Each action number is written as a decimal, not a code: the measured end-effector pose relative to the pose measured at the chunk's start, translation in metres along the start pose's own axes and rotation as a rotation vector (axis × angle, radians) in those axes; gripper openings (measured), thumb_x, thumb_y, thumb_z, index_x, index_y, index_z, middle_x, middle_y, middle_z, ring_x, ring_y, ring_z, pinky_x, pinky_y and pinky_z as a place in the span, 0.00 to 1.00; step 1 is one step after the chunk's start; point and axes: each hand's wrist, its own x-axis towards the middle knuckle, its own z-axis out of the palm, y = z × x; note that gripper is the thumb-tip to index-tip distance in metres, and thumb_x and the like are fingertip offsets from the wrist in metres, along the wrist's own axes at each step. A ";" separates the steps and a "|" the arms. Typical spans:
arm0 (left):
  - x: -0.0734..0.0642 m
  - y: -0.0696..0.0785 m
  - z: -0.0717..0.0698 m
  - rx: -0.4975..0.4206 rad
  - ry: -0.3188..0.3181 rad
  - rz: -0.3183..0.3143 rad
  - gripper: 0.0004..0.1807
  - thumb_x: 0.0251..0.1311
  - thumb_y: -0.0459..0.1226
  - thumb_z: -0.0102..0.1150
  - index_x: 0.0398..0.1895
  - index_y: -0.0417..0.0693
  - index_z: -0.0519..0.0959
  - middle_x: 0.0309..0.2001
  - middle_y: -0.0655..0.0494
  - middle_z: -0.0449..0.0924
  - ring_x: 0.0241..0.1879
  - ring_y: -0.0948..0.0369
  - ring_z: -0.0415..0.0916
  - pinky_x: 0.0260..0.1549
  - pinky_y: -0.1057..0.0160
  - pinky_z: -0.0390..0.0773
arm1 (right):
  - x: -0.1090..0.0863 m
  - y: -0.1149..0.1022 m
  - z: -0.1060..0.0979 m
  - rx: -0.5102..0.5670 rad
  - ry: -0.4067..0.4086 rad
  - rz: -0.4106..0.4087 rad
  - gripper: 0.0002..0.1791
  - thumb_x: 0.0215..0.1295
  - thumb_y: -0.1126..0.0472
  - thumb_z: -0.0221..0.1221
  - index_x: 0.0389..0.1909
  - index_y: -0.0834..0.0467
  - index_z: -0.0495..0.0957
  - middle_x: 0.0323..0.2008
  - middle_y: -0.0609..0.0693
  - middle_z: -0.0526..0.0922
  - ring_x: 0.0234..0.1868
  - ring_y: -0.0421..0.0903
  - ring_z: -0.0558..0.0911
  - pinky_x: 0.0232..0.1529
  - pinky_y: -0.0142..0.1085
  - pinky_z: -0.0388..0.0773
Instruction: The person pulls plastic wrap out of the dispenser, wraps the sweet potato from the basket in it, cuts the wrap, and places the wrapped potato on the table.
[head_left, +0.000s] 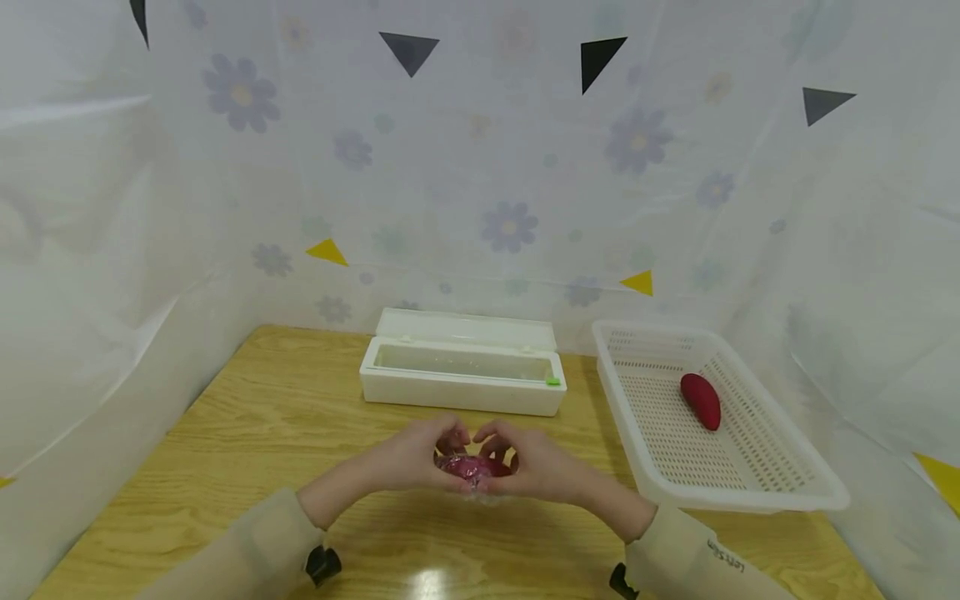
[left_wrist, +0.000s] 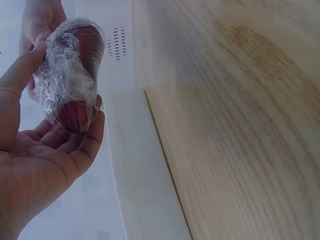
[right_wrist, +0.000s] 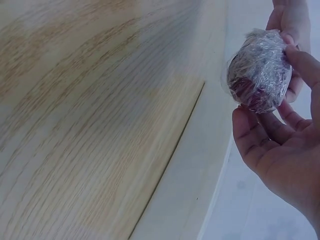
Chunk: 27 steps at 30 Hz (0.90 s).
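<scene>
Both hands hold one red, oblong item wrapped in clear cling film (head_left: 474, 468), a sweet potato by its look, above the front middle of the table. My left hand (head_left: 417, 454) grips its left end, thumb on the near side and fingers curled behind. At the other end, my right hand (head_left: 538, 467) pinches it the same way. In the left wrist view the crinkled film covers the wrapped sweet potato (left_wrist: 72, 75), and its red end shows through. Bunched film also shows on the wrapped sweet potato (right_wrist: 261, 72) in the right wrist view.
Behind the hands stands a white cling film box (head_left: 461, 398), its lid raised and a green slider at the right. To the right, a white plastic basket (head_left: 637, 442) holds an unwrapped red sweet potato (head_left: 701, 402). A wooden table (head_left: 285, 392) lies beneath everything.
</scene>
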 end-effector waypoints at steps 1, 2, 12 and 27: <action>-0.001 0.000 0.000 -0.009 0.000 0.000 0.29 0.45 0.47 0.74 0.47 0.47 0.71 0.40 0.61 0.77 0.41 0.65 0.75 0.37 0.71 0.78 | 0.000 0.000 0.000 -0.003 0.000 0.000 0.27 0.58 0.49 0.65 0.55 0.51 0.68 0.43 0.46 0.82 0.40 0.38 0.79 0.35 0.31 0.79; -0.001 0.000 -0.001 -0.015 0.000 -0.003 0.29 0.45 0.47 0.73 0.48 0.46 0.71 0.40 0.60 0.77 0.41 0.65 0.75 0.37 0.71 0.78 | 0.001 0.000 0.000 -0.011 0.001 -0.002 0.27 0.58 0.49 0.65 0.55 0.52 0.68 0.43 0.46 0.82 0.40 0.38 0.79 0.34 0.31 0.79; -0.012 -0.020 -0.012 0.020 0.076 -0.066 0.26 0.50 0.48 0.70 0.49 0.49 0.73 0.42 0.58 0.76 0.42 0.62 0.74 0.37 0.69 0.78 | 0.008 0.008 -0.011 -0.079 0.082 0.009 0.24 0.60 0.51 0.63 0.55 0.55 0.71 0.48 0.51 0.79 0.43 0.49 0.77 0.38 0.42 0.79; -0.036 -0.039 -0.043 0.087 0.234 -0.091 0.23 0.50 0.45 0.70 0.48 0.52 0.75 0.43 0.56 0.78 0.43 0.59 0.75 0.35 0.68 0.78 | 0.024 0.037 -0.039 -0.216 0.362 0.083 0.21 0.61 0.54 0.63 0.53 0.55 0.74 0.49 0.53 0.79 0.47 0.50 0.77 0.45 0.44 0.77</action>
